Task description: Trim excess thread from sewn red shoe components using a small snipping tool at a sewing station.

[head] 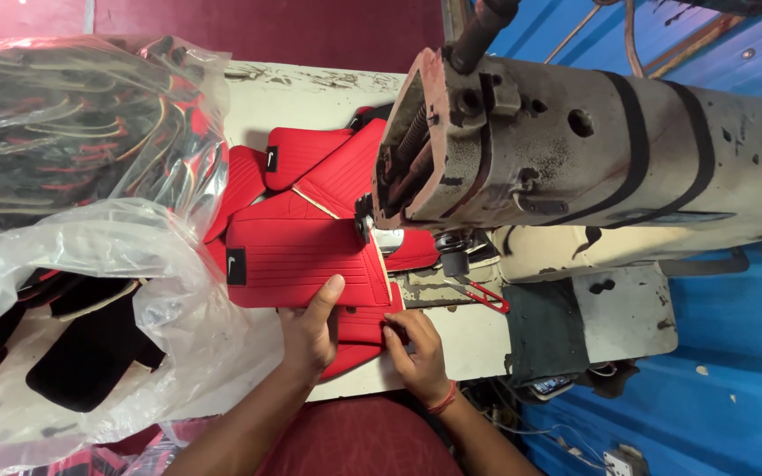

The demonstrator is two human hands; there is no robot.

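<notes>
Both hands were down on the work, right in front of the old, rust-stained cream industrial sewing machine (575,150). The left hand (310,330) lay flat with fingers together and thumb stretched forward, pressing the lower edge of a red, ribbed, quilted fabric panel with a small black tag (297,260). The right hand (418,348), a red thread band at its wrist, had its fingertips curled in, pinching the edge of a smaller red piece (359,328) tucked just under that panel.

My read: this was the lining-up step, the two red edges being matched before stitching. The next move looked to call for keeping those edges flush while feeding them toward the needle area just beyond the right hand's fingertips.

More red panels (310,154) were piled beyond the left hand on the worn white tabletop (302,97). To the left of the left hand sat clear plastic bags: a near one (90,256) showing black cut pieces with pale edges, a farther one (72,115) packed with dark pieces trimmed in red and cream.
</notes>
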